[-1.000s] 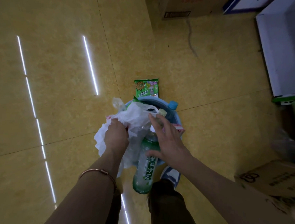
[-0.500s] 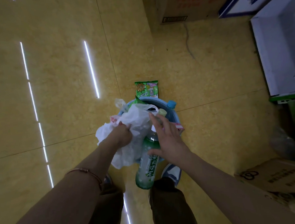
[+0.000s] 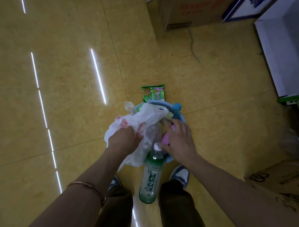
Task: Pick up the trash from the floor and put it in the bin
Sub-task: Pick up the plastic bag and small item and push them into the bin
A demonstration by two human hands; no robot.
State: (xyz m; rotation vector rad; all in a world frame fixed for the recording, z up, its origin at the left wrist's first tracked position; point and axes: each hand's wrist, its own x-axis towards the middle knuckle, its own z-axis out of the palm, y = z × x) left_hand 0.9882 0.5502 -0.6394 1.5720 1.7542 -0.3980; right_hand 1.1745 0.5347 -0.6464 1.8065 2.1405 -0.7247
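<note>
A small blue bin [image 3: 180, 116] stands on the floor between my feet, stuffed with trash. My left hand [image 3: 123, 139] grips a crumpled white plastic bag [image 3: 142, 118] lying over the bin's left side. My right hand [image 3: 178, 140] hovers over the bin with fingers spread, its fingertips touching items inside. A green tea bottle [image 3: 150, 178] leans against the bin's near side, white cap up. A blue-capped bottle [image 3: 176, 107] pokes out at the far right rim. Something pink [image 3: 165, 138] shows under my right hand. Behind the bin a green snack packet [image 3: 154, 93] lies on the floor.
Yellow tiled floor [image 3: 58, 83] stretches to the left. Cardboard boxes [image 3: 190, 10] stand at the back. A white cabinet [image 3: 282, 44] runs along the right, and another cardboard box [image 3: 283, 177] sits at the near right. My shoes [image 3: 180, 174] flank the bottle.
My right hand has shifted right off the green bottle's neck, uncovering its white cap and the pink item. My left hand still grips the bag, pushed down a little.
</note>
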